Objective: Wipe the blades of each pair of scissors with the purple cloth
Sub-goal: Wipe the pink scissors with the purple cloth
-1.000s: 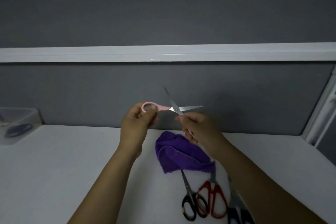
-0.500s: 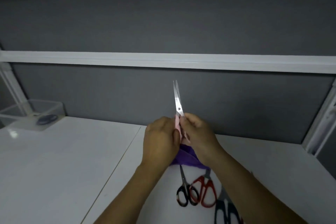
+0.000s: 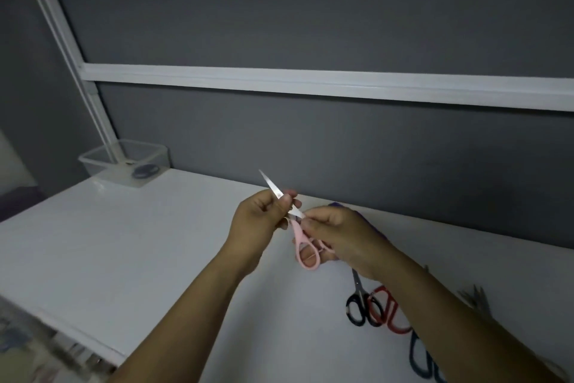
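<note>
Nearest the person, at the lower right of the frame, dark blue scissors (image 3: pixel 421 357) lay on the white tabletop (image 3: pixel 139 243), partly cut off by the right forearm. Just beyond them lay black scissors (image 3: pixel 359 305) and red scissors (image 3: pixel 392 316), handles touching and blades running under that forearm. A blurred grey shape (image 3: pixel 475 298) farther right could not be made out.

Mid-frame, both hands held the pink scissors (image 3: pixel 306 250) above the tabletop. The right hand (image 3: pixel 338 236) pinched them at the shank just above the handle loops. The left hand (image 3: pixel 264 221) had its fingers curled round the blades near the pivot. The scissors' long axis ran diagonally, with the loops at the lower right and the tip at the upper left, pointing up and away from the person toward the clear container (image 3: pixel 124 162) at the left of the frame.

Behind the right hand only a sliver of the purple cloth (image 3: pixel 338 205) showed on the tabletop, and neither hand touched it. No wiping was under way, then. Whether the pink blades had been wiped could not be told. At least three other pairs lay on the tabletop, so most of the job probably remained.

Farthest back stood a grey partition.
</note>
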